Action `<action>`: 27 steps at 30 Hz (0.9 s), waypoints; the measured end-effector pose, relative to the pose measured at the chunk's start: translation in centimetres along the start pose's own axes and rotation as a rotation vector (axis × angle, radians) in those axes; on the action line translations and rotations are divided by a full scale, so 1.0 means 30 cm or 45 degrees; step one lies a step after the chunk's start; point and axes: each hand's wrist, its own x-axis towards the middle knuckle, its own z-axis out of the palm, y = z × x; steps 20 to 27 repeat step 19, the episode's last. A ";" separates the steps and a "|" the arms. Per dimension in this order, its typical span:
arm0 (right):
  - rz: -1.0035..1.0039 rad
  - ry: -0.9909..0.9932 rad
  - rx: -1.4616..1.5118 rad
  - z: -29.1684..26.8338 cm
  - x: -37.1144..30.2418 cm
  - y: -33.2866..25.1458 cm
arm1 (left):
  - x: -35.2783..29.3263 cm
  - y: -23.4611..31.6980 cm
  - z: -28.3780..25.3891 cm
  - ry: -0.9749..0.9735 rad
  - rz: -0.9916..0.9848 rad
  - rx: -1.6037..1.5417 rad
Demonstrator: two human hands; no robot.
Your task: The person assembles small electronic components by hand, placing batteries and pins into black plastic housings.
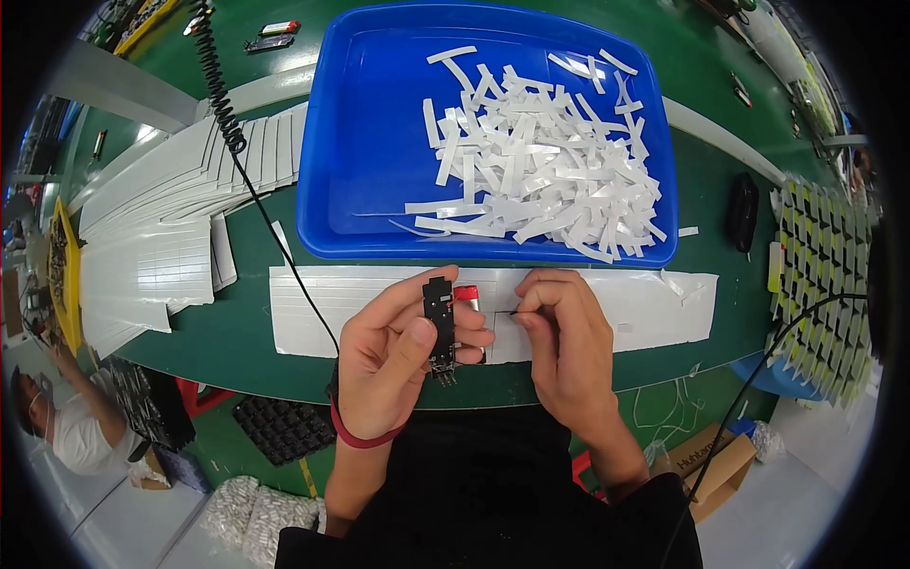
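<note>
My left hand [379,365] is closed around a narrow black circuit board [438,318], held upright with its pins at the lower end. Behind the board, between the fingers, shows a small cell with a red end [466,295]. A wristband circles the left wrist. To the right, my right hand [576,356] pinches with thumb and forefinger; a thin dark bit shows at the tips, too small to name. Both hands are over a white sheet [664,318] marked into strips, lying on the green table. Whether the right hand's piece joins the board cannot be told.
A blue bin [315,180] with a heap of white strips [555,166] stands beyond the hands. White sheets [161,256] lie stacked at left. A black coiled cord [223,109] crosses the left side. Racked parts [825,284] and a black pouch [742,213] sit right. Another person [81,417] is far left.
</note>
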 end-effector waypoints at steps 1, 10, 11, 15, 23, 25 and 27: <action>0.074 0.037 0.184 -0.001 -0.010 0.004 | 0.001 0.001 0.000 -0.006 0.002 0.013; 0.275 0.392 0.755 -0.073 -0.020 -0.048 | 0.013 0.004 0.005 -0.077 -0.043 0.085; 0.277 0.394 0.764 -0.081 -0.014 -0.057 | 0.013 0.006 0.007 -0.093 -0.046 0.075; -0.047 0.138 0.615 -0.102 0.020 -0.073 | 0.008 0.018 0.018 -0.067 -0.075 0.076; -0.139 0.006 0.563 -0.085 0.036 -0.090 | 0.011 0.006 -0.001 -0.140 -0.040 0.177; -0.139 0.006 0.563 -0.085 0.036 -0.090 | 0.011 0.006 -0.001 -0.140 -0.040 0.177; -0.139 0.006 0.563 -0.085 0.036 -0.090 | 0.011 0.006 -0.001 -0.140 -0.040 0.177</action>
